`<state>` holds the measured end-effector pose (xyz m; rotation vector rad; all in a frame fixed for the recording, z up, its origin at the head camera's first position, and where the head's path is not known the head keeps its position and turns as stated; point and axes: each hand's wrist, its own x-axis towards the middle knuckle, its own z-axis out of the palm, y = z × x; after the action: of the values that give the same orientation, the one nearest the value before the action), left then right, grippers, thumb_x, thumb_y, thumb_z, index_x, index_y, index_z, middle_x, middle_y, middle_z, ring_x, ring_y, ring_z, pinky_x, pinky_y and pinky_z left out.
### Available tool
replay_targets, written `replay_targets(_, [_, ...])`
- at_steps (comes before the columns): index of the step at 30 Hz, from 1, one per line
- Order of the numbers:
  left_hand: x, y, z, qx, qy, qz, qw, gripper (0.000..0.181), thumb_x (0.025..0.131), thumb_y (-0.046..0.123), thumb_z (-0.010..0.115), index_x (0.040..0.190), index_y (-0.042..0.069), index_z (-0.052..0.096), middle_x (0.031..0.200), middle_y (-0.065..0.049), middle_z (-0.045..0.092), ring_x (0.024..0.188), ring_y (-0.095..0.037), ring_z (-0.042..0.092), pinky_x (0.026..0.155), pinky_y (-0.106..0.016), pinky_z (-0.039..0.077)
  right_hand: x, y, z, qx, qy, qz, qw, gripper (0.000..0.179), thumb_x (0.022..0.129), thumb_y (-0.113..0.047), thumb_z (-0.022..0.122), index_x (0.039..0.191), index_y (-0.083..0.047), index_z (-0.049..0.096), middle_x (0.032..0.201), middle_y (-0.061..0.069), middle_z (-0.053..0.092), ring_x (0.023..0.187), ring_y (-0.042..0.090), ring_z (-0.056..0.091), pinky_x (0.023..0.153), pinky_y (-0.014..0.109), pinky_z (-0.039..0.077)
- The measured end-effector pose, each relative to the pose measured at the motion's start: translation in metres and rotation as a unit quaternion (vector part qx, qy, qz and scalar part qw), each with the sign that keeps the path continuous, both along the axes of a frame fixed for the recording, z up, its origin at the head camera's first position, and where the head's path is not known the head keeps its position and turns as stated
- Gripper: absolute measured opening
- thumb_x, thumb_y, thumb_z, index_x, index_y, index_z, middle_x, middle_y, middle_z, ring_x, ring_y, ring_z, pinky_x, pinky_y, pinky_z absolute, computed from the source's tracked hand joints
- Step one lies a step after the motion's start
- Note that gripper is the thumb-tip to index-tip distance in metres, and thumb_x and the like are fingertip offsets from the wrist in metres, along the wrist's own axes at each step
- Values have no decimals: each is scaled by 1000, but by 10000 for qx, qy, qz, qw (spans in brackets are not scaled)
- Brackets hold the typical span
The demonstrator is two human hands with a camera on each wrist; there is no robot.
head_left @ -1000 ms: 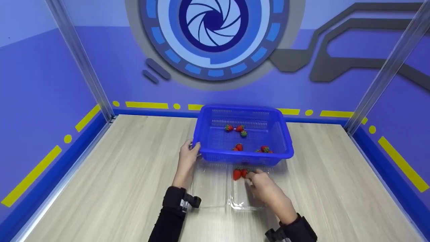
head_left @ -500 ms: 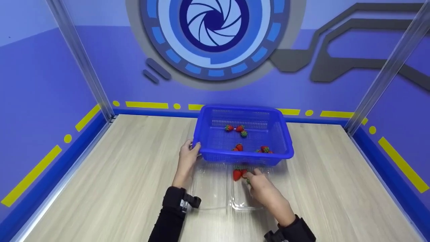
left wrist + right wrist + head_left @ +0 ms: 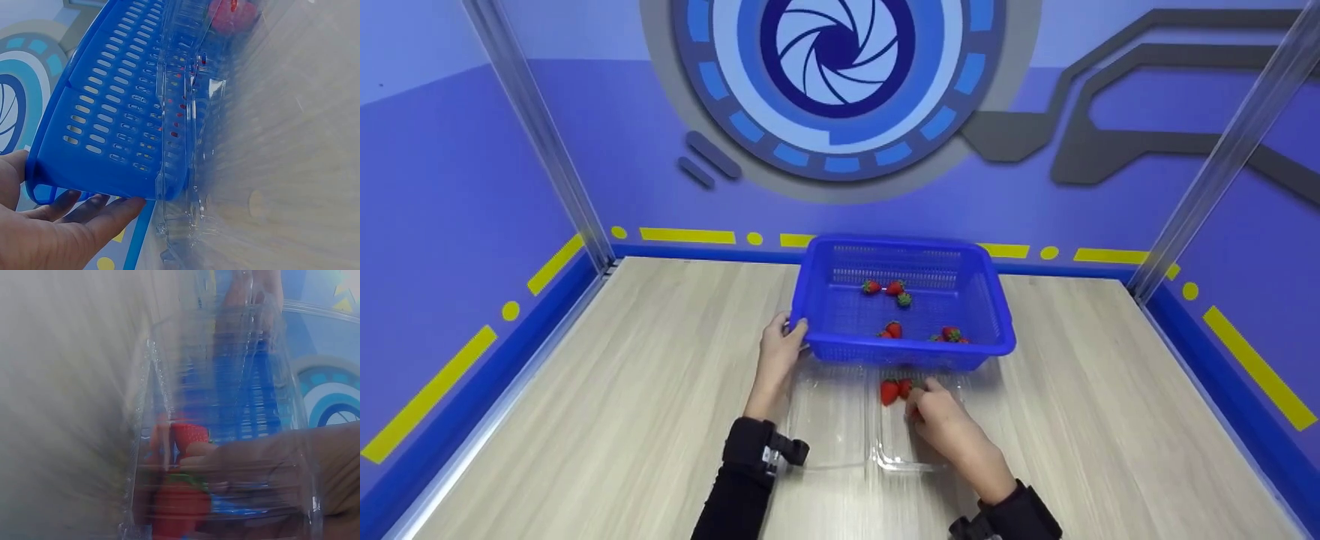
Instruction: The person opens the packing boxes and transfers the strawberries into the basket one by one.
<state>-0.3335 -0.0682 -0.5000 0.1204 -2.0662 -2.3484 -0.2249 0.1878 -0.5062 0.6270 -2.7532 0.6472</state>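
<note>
My left hand [image 3: 780,352] grips the left rim of a blue plastic basket [image 3: 900,347], thumb on one side and fingers underneath in the left wrist view. Several strawberries [image 3: 895,287] lie on the basket floor. In front stands a clear plastic clamshell box [image 3: 911,463], opened flat. My right hand [image 3: 952,427] is down in its right half, fingers curled round a strawberry [image 3: 183,509] that the hand mostly hides in the head view. Beside the fingertips, two strawberries [image 3: 889,391] lie at the far end of that half. The right wrist view is blurred and seen through the clear wall.
The box's left half [image 3: 829,420] lies flat below my left hand. A wooden tabletop [image 3: 660,405] spreads to both sides. Behind the basket rises a blue printed wall [image 3: 697,210], with metal corner posts [image 3: 547,150] at the sides.
My right hand has shifted slightly toward me inside the box, and the strawberry at its fingers has turned, its green leaves no longer showing below them. The left hand and basket stay put.
</note>
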Motion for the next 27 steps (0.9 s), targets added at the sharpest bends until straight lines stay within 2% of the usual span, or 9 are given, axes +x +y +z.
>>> replay_targets(5, [0, 0, 0, 3, 10, 8, 10000, 37, 105, 13, 52, 138, -1, 53, 126, -28, 62, 94, -21, 64, 98, -55, 50, -1, -1, 4, 161, -413, -36, 9990, 20, 73, 15, 79, 82, 0, 69, 81, 9, 63, 77, 24, 60, 64, 33, 52])
replay_targets(13, [0, 1, 1, 21, -22, 67, 10000, 36, 104, 12, 53, 137, -3, 54, 124, -28, 62, 92, -19, 62, 97, -54, 49, -3, -1, 4, 334, -533, 204, 9978, 20, 68, 16, 78, 82, 2, 72, 79, 10, 68, 71, 22, 62, 62, 31, 53])
replay_targets(22, [-1, 0, -1, -54, 37, 26, 10000, 37, 105, 13, 52, 137, -6, 53, 121, -26, 64, 95, -23, 65, 94, -51, 52, -3, -2, 7, 400, -896, 50, 9952, 19, 69, 14, 78, 81, 2, 71, 80, 11, 69, 74, 25, 64, 64, 35, 54])
replay_targets(27, [-1, 1, 0, -112, -15, 31, 9999, 37, 105, 14, 53, 137, -4, 53, 124, -28, 63, 98, -24, 66, 97, -53, 51, -3, -2, 6, 395, -803, 65, 9960, 17, 70, 13, 79, 79, 2, 71, 79, 9, 67, 72, 22, 62, 62, 33, 53])
